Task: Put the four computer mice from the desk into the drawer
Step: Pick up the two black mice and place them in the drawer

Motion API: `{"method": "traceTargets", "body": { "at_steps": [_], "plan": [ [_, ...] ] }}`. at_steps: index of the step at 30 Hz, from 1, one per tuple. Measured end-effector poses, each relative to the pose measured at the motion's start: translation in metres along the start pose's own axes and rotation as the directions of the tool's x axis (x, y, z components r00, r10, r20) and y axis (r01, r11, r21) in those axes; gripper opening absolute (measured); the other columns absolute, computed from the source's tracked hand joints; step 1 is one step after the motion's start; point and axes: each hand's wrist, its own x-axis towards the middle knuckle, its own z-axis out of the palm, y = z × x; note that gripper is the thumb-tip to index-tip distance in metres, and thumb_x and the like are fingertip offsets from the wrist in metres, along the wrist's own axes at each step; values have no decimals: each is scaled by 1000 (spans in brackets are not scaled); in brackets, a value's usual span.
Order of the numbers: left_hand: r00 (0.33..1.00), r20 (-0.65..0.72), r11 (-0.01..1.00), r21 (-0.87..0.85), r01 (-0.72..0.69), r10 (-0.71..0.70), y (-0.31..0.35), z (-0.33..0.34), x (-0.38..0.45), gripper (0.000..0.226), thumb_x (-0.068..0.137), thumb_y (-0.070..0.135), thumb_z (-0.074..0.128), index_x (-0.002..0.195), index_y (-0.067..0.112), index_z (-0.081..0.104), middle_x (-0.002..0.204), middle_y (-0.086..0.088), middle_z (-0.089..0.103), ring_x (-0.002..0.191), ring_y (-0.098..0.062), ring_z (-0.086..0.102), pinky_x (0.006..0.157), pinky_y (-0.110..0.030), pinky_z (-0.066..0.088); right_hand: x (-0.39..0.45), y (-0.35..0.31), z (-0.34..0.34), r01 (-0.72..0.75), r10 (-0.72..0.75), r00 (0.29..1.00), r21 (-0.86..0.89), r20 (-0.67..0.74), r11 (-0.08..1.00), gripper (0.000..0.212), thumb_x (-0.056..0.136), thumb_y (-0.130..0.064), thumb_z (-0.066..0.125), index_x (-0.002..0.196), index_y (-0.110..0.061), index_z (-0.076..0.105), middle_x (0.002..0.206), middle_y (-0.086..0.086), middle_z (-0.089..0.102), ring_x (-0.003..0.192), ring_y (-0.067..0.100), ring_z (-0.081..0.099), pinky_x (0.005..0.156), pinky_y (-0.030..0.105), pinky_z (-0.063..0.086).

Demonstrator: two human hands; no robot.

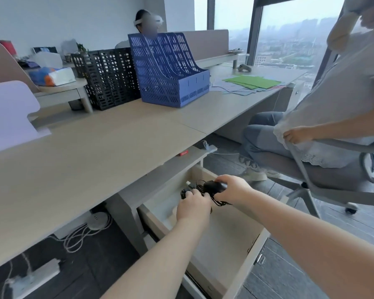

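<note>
Office by a tall window, long pale desk across the view. On the desk, behind the drawer: a blue file rack, a black rack left of it, green paper further right. No mice visible anywhere on the desktop.

Drawer pulled out below the desk's front edge, pale floor mostly bare toward the near end. Both hands over the far end of the drawer. Right hand closed around a black mouse, held just above the drawer floor with its cord dangling in loops. Left hand lower and just beside it, fingers curled onto a dark tangle of cord; whether a second mouse sits under that palm cannot be told.

Judging by the bare desktop, probably the last stage: mice off the desk, at least one not yet set down. Count inside the drawer hidden by the hands, so four unconfirmed. Left to do: lower the mouse, tuck in the cord, release, likely shut the drawer.

Right of the drawer, a seated person in an office chair.
</note>
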Motion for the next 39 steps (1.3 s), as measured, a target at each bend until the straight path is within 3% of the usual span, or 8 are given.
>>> {"method": "traceTargets", "body": {
  "at_steps": [10, 14, 19, 24, 30, 39],
  "plan": [
    [992, 126, 999, -36, 12, -7, 25, 65, -16, 40, 91, 4, 50, 130, 11, 46, 132, -17, 48, 123, -33, 45, 90, -41, 49, -2, 49, 46, -34, 73, 969, -163, 237, 986, 50, 72, -34, 67, 119, -19, 59, 117, 4, 65, 111, 28, 59, 90, 33, 52],
    [989, 145, 999, -50, 3, 5, 29, 77, -12, 35, 95, 3, 41, 128, 9, 49, 131, -17, 50, 124, -33, 45, 90, -43, 48, 2, 60, 59, -63, 102, 962, -161, 253, 985, 56, 74, -31, 68, 126, -17, 54, 124, 8, 61, 114, 29, 57, 94, 35, 51],
    [984, 177, 998, -56, -10, 20, 29, 87, -5, 36, 95, 3, 41, 129, 9, 48, 132, -17, 47, 125, -33, 42, 90, -43, 48, 7, 67, 69, -48, 104, 956, -203, 274, 978, 62, 72, -29, 70, 129, -18, 47, 122, 12, 61, 109, 31, 58, 88, 36, 53],
    [959, 280, 988, -156, -1, 45, 20, 96, -1, 44, 86, 25, 65, 126, 17, 48, 131, -11, 41, 124, -31, 42, 94, -42, 46, 9, 69, 75, 2, 91, 944, -281, 318, 960, 76, 71, -24, 71, 138, -17, 39, 125, 12, 60, 112, 32, 58, 89, 38, 54],
    [976, 217, 986, -166, 4, 33, 17, 101, -3, 31, 89, 20, 58, 120, 17, 52, 126, -12, 43, 120, -33, 43, 90, -43, 48, 12, 72, 80, 47, 57, 947, -312, 316, 949, 72, 73, -20, 70, 139, -15, 39, 125, 14, 60, 113, 33, 58, 90, 39, 53],
    [971, 235, 989, -145, -15, 49, 18, 99, -4, 38, 88, 17, 60, 125, 17, 49, 129, -12, 43, 122, -32, 43, 91, -43, 48, 10, 74, 82, 70, 54, 947, -366, 316, 928, 74, 76, -24, 67, 143, -21, 35, 128, 12, 60, 117, 33, 57, 92, 40, 52]
  ]
}}
